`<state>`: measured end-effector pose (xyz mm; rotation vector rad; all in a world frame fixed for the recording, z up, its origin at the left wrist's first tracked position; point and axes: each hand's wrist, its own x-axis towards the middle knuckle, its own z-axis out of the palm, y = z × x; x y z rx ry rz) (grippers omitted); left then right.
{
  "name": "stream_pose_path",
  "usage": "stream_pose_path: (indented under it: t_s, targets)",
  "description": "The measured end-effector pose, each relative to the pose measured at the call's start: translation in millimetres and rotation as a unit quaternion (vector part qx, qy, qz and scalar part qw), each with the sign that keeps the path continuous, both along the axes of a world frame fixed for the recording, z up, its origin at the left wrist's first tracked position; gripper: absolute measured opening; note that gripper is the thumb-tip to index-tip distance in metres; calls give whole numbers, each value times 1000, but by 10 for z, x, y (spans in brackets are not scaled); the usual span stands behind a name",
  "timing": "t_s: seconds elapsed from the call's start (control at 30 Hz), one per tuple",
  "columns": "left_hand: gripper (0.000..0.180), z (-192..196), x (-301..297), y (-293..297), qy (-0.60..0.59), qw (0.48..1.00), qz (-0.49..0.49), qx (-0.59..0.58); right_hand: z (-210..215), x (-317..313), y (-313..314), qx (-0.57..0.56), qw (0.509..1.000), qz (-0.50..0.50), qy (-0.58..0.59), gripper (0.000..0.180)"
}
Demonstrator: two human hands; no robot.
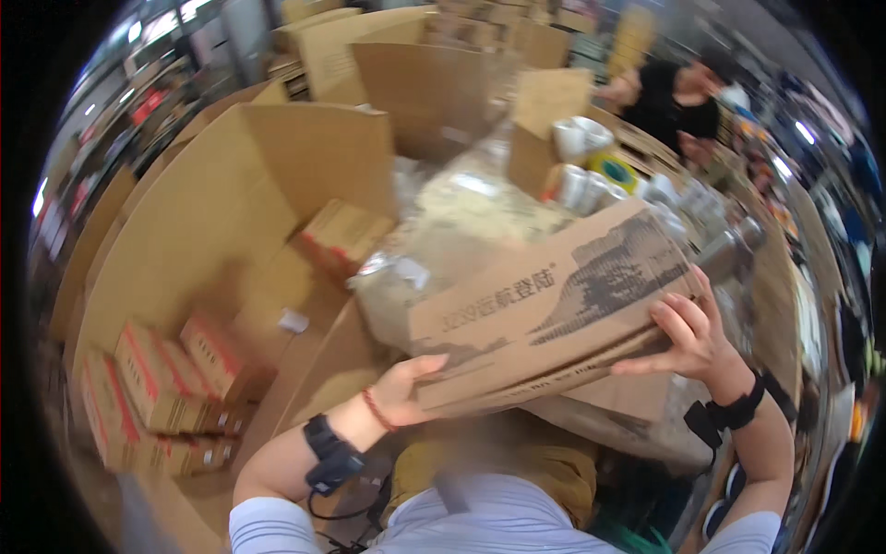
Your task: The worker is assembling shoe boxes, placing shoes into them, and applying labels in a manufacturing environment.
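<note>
A long brown cardboard box (pixel 554 309) with dark printing is held up in front of my body, tilted so its right end sits higher. My left hand (pixel 404 388) grips its lower left end, thumb on the printed face and the other fingers hidden behind or beneath. At the right end my right hand (pixel 688 328) clasps it, fingers bent over the face and lower edge. A seam or flap edge runs along the box's lower side. Both wrists carry black strapped devices.
A large open carton (pixel 194 222) on the left holds several small brown-and-red boxes (pixel 161 379). Beyond my box lies plastic wrapping (pixel 471 212), with white rolls (pixel 581 138) to its right. Another person (pixel 669 102) is at the far right.
</note>
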<state>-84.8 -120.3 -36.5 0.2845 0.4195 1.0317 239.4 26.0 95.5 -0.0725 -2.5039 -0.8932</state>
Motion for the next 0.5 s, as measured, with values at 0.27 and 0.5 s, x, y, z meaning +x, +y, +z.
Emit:
stream_pose_path:
  t_s: [0.27, 0.5]
  targets:
    - [60, 37, -783, -575, -7, 946, 322, 38, -423, -1312, 416, -35, 988, 139, 53, 65]
    - [58, -374, -2127, -667, 17, 802, 597, 2, -1471, -2220, 212, -358, 931, 31, 68, 64]
